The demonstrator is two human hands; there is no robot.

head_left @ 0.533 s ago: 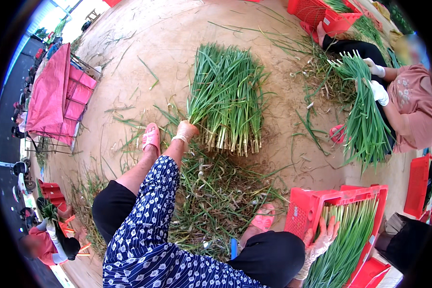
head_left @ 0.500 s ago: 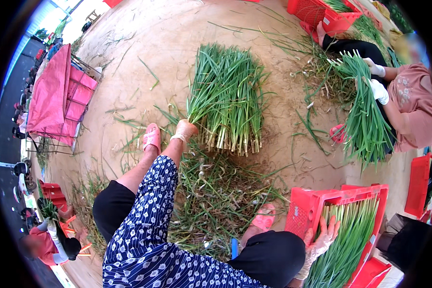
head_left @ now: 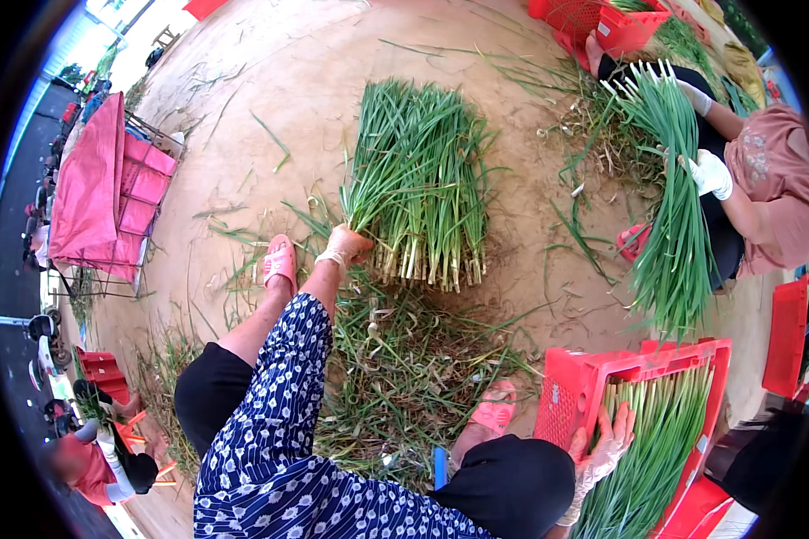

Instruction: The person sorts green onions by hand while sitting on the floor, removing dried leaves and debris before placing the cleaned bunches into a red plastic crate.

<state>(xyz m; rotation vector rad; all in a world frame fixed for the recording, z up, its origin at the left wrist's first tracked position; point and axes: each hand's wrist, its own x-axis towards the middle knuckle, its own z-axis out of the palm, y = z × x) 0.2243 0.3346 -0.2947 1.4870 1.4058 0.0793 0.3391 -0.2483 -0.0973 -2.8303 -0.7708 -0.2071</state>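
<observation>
A broad pile of Chinese chives (head_left: 422,180) lies on the ground ahead of me, green leaves pointing away and pale cut ends toward me. At its near left corner, my left hand (head_left: 347,244) is closed around the stem ends of a bunch of chives. My right hand (head_left: 609,442), in a thin see-through glove, lies with stretched fingers at the left side of a red crate (head_left: 562,395). More chives (head_left: 661,418) fill that crate, packed lengthwise, and the fingers rest against their pale ends.
Between my pink sandals spreads a heap of leaf trimmings (head_left: 404,386). At the right, a seated co-worker (head_left: 773,189) in white gloves holds a big bunch of chives. A pink-covered frame (head_left: 108,198) stands at left. Another person (head_left: 90,463) sits at lower left.
My hands keep nearly the same places; the left has barely shifted. The co-worker's bunch has moved a little, its leaf tips now hanging lower toward the crate.
</observation>
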